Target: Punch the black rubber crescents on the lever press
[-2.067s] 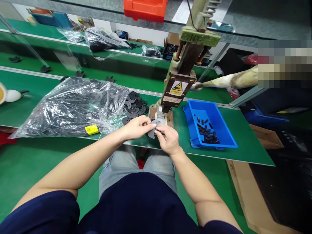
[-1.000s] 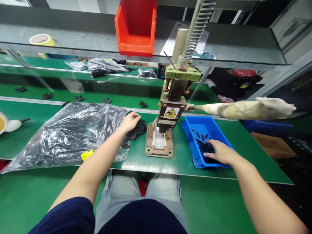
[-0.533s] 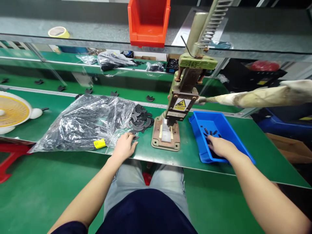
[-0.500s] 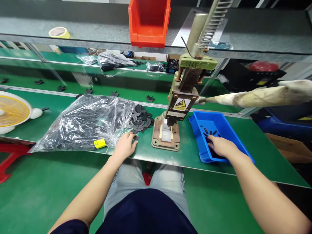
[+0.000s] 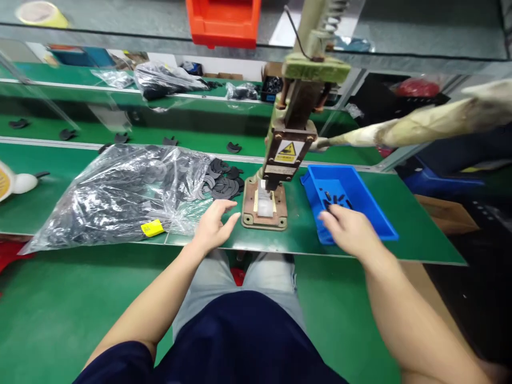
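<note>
My left hand (image 5: 215,225) is at the front of the bench, beside the press base (image 5: 264,221), with thumb and forefinger apart and nothing visible between them. Behind it lie loose dark curved pieces (image 5: 224,186), spilling from a clear plastic bag (image 5: 116,200) full of similar ones. My right hand (image 5: 352,230) is over the near side of a blue tray (image 5: 362,186), its fingers closed together; whatever they hold is hidden. Small black pieces (image 5: 338,200) lie in the tray near the fingertips. Between my hands stands the hand press (image 5: 288,144), a pale translucent block (image 5: 265,205) on its base.
The press lever (image 5: 384,133) sticks out to the right above the tray. An orange bin (image 5: 224,24) and a yellow tape roll (image 5: 42,15) sit on the overhead shelf. Spaced curved pieces (image 5: 234,148) lie on the green strip behind. A white fan-like object (image 5: 16,181) is far left.
My left hand has moved off the dark curved piece it was touching and spread its fingers, closer to the press. My right hand has drawn back toward the tray's near edge. The view has shifted.
</note>
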Action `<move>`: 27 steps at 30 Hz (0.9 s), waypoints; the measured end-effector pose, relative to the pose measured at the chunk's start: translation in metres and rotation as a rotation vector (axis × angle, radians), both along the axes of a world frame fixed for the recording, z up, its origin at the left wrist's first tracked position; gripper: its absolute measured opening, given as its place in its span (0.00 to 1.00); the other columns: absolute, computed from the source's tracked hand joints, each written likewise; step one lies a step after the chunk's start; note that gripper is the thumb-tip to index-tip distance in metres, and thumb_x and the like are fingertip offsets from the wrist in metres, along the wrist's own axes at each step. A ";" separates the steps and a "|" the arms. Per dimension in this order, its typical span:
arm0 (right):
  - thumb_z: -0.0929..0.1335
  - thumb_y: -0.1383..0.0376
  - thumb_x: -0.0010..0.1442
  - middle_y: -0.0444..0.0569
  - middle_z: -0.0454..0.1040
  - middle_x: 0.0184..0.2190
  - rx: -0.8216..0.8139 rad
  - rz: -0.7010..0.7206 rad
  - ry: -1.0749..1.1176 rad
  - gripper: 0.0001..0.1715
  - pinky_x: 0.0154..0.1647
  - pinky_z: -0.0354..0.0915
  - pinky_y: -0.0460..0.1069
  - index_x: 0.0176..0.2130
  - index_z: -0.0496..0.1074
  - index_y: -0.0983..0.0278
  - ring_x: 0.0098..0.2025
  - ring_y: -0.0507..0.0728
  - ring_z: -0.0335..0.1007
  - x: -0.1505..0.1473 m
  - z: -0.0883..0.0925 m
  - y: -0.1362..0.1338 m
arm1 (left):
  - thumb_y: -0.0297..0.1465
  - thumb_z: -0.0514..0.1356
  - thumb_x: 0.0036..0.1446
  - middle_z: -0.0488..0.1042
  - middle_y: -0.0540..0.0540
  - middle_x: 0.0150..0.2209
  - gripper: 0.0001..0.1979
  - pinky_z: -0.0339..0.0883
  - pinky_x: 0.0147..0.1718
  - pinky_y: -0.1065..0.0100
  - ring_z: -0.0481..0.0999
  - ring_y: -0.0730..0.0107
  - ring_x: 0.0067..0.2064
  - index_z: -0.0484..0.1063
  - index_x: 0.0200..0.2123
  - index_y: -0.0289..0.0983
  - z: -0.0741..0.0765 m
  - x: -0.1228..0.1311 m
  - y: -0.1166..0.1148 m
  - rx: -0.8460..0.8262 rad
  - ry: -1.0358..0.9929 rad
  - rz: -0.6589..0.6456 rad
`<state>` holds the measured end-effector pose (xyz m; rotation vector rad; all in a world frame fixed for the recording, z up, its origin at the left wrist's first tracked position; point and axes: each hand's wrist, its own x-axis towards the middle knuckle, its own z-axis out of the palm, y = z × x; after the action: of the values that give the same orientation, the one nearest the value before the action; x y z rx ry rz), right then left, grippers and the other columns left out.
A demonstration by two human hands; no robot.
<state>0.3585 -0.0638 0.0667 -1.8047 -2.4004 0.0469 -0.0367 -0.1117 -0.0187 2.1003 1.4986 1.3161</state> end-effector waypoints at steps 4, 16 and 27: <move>0.57 0.52 0.77 0.51 0.81 0.39 -0.052 0.353 0.018 0.24 0.38 0.55 0.51 0.42 0.74 0.61 0.39 0.56 0.74 -0.085 -0.004 -0.026 | 0.36 0.65 0.70 0.80 0.42 0.50 0.24 0.79 0.48 0.60 0.82 0.65 0.45 0.70 0.67 0.43 0.028 0.035 -0.010 -0.033 -0.112 -0.272; 0.60 0.56 0.77 0.49 0.81 0.38 0.004 0.578 0.100 0.19 0.42 0.58 0.51 0.43 0.73 0.63 0.39 0.55 0.73 -0.112 -0.021 -0.028 | 0.32 0.65 0.71 0.83 0.42 0.46 0.10 0.78 0.48 0.60 0.83 0.64 0.48 0.80 0.53 0.41 0.026 0.040 -0.022 -0.054 -0.118 -0.360; 0.60 0.60 0.77 0.50 0.82 0.43 0.028 0.609 0.034 0.19 0.43 0.62 0.53 0.56 0.75 0.61 0.44 0.57 0.77 -0.113 -0.022 -0.027 | 0.41 0.70 0.65 0.75 0.50 0.33 0.13 0.71 0.33 0.68 0.74 0.73 0.32 0.74 0.42 0.40 0.018 0.057 -0.017 -0.677 -0.451 -0.414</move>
<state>0.2456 -0.0905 0.0442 -0.9904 -2.8049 0.1036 0.0203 -0.1288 -0.0004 1.4470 1.0381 0.8745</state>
